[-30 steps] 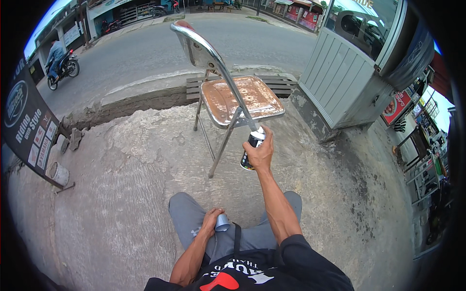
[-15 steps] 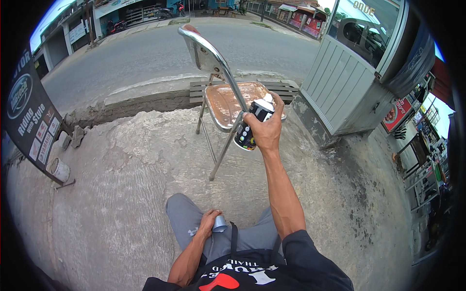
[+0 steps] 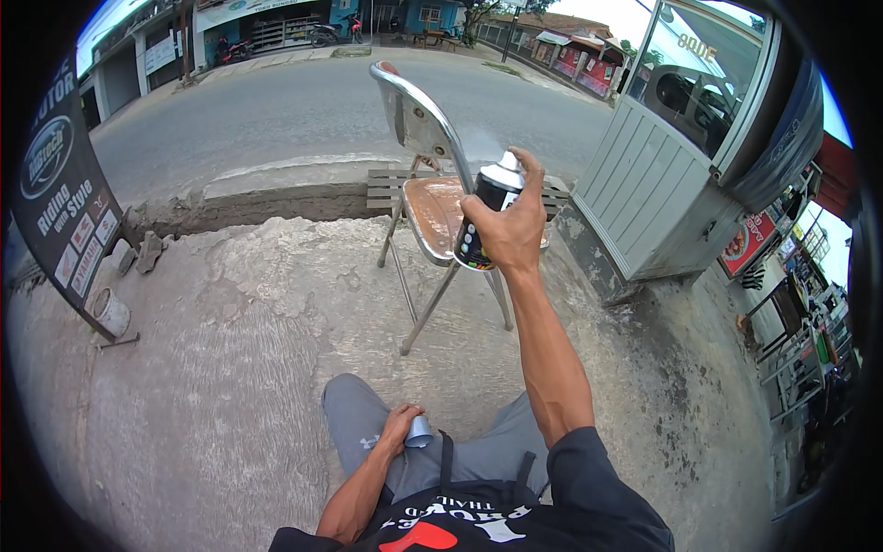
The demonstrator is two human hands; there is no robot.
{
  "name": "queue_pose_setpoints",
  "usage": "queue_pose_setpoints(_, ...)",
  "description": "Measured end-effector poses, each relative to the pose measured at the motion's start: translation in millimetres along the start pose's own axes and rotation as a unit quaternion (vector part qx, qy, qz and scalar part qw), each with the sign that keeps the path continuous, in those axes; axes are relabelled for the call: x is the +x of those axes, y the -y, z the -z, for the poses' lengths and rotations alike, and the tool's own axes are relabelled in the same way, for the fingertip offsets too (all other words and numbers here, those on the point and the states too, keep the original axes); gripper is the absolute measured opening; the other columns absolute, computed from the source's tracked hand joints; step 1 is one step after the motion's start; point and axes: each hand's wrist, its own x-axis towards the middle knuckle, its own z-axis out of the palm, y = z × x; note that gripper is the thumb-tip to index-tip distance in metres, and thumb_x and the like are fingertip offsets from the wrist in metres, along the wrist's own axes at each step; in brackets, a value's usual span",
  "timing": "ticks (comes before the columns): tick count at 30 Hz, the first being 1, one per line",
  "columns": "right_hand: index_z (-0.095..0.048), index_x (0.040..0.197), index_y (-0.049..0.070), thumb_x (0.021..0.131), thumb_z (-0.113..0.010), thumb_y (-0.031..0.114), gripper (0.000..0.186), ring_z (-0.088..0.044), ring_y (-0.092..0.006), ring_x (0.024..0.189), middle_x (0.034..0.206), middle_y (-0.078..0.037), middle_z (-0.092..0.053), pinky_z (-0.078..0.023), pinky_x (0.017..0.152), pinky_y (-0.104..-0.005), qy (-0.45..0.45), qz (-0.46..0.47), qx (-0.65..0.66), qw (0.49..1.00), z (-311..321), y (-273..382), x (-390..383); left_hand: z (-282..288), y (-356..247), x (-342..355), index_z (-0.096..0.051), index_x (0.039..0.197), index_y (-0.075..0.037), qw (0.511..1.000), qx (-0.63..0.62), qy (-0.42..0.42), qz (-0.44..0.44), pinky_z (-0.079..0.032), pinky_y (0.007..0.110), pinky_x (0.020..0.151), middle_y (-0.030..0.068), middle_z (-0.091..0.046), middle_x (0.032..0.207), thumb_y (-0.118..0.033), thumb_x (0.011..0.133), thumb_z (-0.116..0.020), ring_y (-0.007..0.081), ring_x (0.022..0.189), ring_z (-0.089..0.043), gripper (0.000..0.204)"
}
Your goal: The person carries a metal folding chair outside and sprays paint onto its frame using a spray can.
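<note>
My right hand (image 3: 515,225) clamped round a black, white-topped spray can (image 3: 480,218), beyond it on my feed a chair (image 3: 434,207) — chrome-framed, patchily brown — left hand (image 3: 399,429) gripping a grey-blue cap (image 3: 419,431)

A gray asphalt road (image 3: 276,120) sweeps across the top of the frame, motorcycles (image 3: 237,52) parked by a shopfront (image 3: 276,48) at upper left, red panels (image 3: 598,75) right of top center. At far left, a whitish bucket (image 3: 112,315) sits near the foot of a black signboard (image 3: 69,184); at right, a glass-windowed metal kiosk (image 3: 644,189) stands near a red poster (image 3: 747,243).
</note>
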Motion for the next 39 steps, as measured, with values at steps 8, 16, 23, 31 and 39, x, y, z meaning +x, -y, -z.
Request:
queue_pose_setpoints(8, -0.044, 0.144, 0.016, 0.081, -0.082, 0.026, 0.075, -0.068, -0.0343, 0.088, 0.112, -0.021, -0.053, -0.061, 0.071, -0.048, 0.018, 0.17, -0.13, 0.977, -24, -5, 7, -3, 8, 14, -0.063, 0.108, 0.001, 1.0, 0.016, 0.004, -0.015, -0.059, 0.034, 0.067, 0.0122, -0.069, 0.093, -0.019, 0.099, -0.063, 0.0208, 0.077, -0.069, 0.022)
queue_pose_setpoints(16, -0.046, 0.148, 0.018, 0.076, -0.082, 0.013, 0.08, -0.069, -0.0386, 0.092, 0.122, -0.022, -0.051, -0.06, 0.074, -0.0491, 0.11, 0.043, -0.284, 0.951, 6, -71, -84, -8, 21, 14, -0.067, 0.109, 0.001, 1.0, 0.016, 0.012, 0.006, -0.054, 0.031, 0.069, 0.0104, -0.069, 0.09, -0.021, 0.097, -0.065, 0.019, 0.075, -0.067, 0.025)
queue_pose_setpoints(23, -0.046, 0.148, 0.022, 0.077, -0.085, 0.013, 0.081, -0.064, -0.0417, 0.1, 0.122, -0.024, -0.049, -0.06, 0.072, -0.0497, 0.006, 0.265, -0.28, 0.923, -43, 21, -2, -32, 25, 12, -0.071, 0.105, -0.002, 0.99, 0.137, 0.035, -0.015, -0.047, 0.028, 0.065, 0.0048, -0.069, 0.088, -0.024, 0.094, -0.067, 0.0124, 0.073, -0.061, 0.025)
queue_pose_setpoints(31, -0.047, 0.147, 0.021, 0.076, -0.083, 0.009, 0.081, -0.063, -0.0412, 0.1, 0.121, -0.023, -0.049, -0.058, 0.078, -0.051, 0.138, 0.088, -0.38, 0.91, -20, -55, -96, -34, 18, 20, -0.073, 0.106, -0.001, 0.986, 0.154, 0.035, -0.048, -0.047, 0.03, 0.07, 0.0049, -0.07, 0.089, -0.026, 0.093, -0.067, 0.0132, 0.078, -0.06, 0.029)
queue_pose_setpoints(39, -0.047, 0.144, 0.02, 0.092, -0.064, 0.007, 0.056, -0.063, -0.0364, 0.09, 0.12, -0.024, -0.051, -0.057, 0.067, -0.0477, 0.047, 0.233, -0.445, 0.863, -77, 5, -24, -21, 19, 28, -0.071, 0.104, 0.0, 0.986, 0.149, 0.069, 0.0, -0.05, 0.03, 0.067, 0.0072, -0.07, 0.088, -0.023, 0.095, -0.064, 0.0162, 0.075, -0.063, 0.026)
